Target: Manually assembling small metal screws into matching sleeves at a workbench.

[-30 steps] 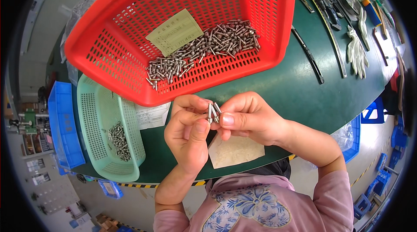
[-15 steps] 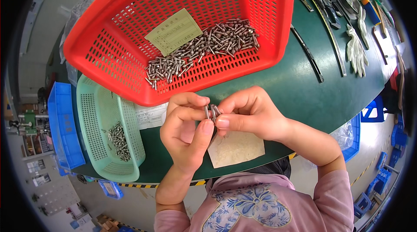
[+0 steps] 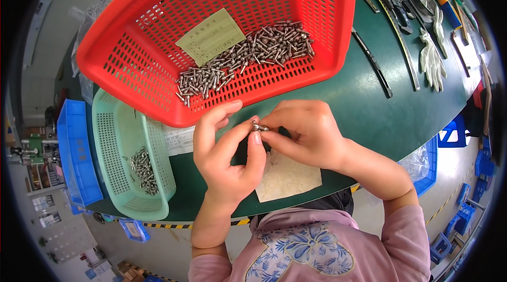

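Note:
Above the near part of the table, my left hand (image 3: 224, 158) and my right hand (image 3: 309, 134) meet at the fingertips. Between them are small shiny metal pins (image 3: 259, 128) with thicker ends; how many is hard to tell. My left thumb and index finger pinch them from one side, its other fingers raised and apart. From the other side, my right thumb and index finger grip them too. Many similar metal pins (image 3: 264, 44) lie in a large red perforated basket (image 3: 211, 115), with a yellowish card (image 3: 210, 37) on them. Below my hands lies a stained cream sheet (image 3: 288, 179).
A pale green basket (image 3: 166, 187) with more pins (image 3: 142, 171) stands at the left, beside a blue bin (image 3: 79, 150). A printed paper (image 3: 180, 142) is partly under the red basket. On the right lie a black strip (image 3: 372, 63), a steel ruler (image 3: 404, 44) and white gloves (image 3: 432, 63).
The pins have turned from roughly upright to lying across between my fingertips, slightly higher up. My left fingers have spread further apart, and my right hand has risen a little.

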Demonstrator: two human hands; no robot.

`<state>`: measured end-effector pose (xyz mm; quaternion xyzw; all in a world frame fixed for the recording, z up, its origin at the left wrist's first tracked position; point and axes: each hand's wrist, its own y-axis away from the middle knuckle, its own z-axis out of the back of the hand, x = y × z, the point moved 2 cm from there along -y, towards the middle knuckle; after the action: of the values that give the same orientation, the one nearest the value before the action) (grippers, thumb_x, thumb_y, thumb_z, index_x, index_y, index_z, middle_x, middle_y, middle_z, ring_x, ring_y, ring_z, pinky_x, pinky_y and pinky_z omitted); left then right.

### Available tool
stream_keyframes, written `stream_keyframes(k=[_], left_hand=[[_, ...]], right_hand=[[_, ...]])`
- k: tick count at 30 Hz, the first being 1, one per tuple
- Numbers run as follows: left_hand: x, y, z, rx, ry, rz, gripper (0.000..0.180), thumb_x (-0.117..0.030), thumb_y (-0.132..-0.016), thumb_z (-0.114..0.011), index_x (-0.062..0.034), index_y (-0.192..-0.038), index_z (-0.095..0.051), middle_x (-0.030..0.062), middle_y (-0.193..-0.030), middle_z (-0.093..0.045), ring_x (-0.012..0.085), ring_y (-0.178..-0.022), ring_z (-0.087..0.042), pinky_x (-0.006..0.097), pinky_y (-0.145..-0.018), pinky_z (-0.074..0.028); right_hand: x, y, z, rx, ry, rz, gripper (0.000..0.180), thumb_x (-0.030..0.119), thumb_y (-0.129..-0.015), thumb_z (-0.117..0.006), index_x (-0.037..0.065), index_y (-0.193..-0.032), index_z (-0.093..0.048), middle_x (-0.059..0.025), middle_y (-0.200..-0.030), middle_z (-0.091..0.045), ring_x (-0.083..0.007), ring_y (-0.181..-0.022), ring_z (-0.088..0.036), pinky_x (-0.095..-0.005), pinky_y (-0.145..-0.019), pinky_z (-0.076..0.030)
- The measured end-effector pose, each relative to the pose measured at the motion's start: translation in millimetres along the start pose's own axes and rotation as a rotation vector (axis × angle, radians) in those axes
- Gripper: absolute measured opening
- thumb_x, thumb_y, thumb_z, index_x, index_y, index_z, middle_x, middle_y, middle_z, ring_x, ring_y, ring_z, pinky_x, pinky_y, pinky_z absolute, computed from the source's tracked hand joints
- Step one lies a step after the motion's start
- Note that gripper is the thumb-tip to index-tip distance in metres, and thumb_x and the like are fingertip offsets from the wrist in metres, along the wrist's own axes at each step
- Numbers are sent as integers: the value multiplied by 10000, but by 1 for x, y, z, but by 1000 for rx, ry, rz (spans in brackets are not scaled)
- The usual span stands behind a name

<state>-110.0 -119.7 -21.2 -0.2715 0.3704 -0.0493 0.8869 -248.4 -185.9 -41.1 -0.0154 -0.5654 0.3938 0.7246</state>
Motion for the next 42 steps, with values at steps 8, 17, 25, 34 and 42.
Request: stream_keyframes(k=[8,17,25,34,42], left_hand=[[1,4,-8,-62,49,45,127,-15,-721,-649,31,-837,-672,140,-1006,-587,235,-874,-592,309,-739,-496],[12,3,-7,20,643,279,124,34,-758,-657,48,-882,-657,153,-1091,-549,203,-962,-567,272,-786,-513],[17,6,-7,107,745,426,120,43,-771,-658,51,-891,-650,151,-1104,-546,200,-985,-563,267,-784,-522],[15,7,-11,96,656,346,76,29,-809,-629,65,-874,-617,124,-1074,-554,153,-930,-562,254,-756,-517],[19,14,-16,149,1081,702,87,-2,-848,-597,78,-880,-607,103,-1078,-536,135,-903,-559,246,-757,-502]], right_hand=[[2,2,-4,-108,258,182,170,47,-636,-721,33,-771,-620,-68,-652,-584,-230,-519,-567,-319,-451,-444],[1,4,-6,-152,278,212,137,118,-632,-714,84,-677,-589,-22,-650,-579,-208,-525,-568,-319,-466,-454],[-3,2,-3,-99,386,282,193,149,-608,-710,96,-591,-525,-10,-581,-497,-196,-510,-544,-320,-451,-438],[0,2,-2,-19,505,355,236,164,-545,-760,98,-628,-550,-1,-595,-519,-173,-491,-535,-304,-434,-413],[5,-3,-2,-144,566,329,342,185,-507,-721,113,-837,-665,31,-712,-528,-137,-629,-533,-273,-565,-424]])
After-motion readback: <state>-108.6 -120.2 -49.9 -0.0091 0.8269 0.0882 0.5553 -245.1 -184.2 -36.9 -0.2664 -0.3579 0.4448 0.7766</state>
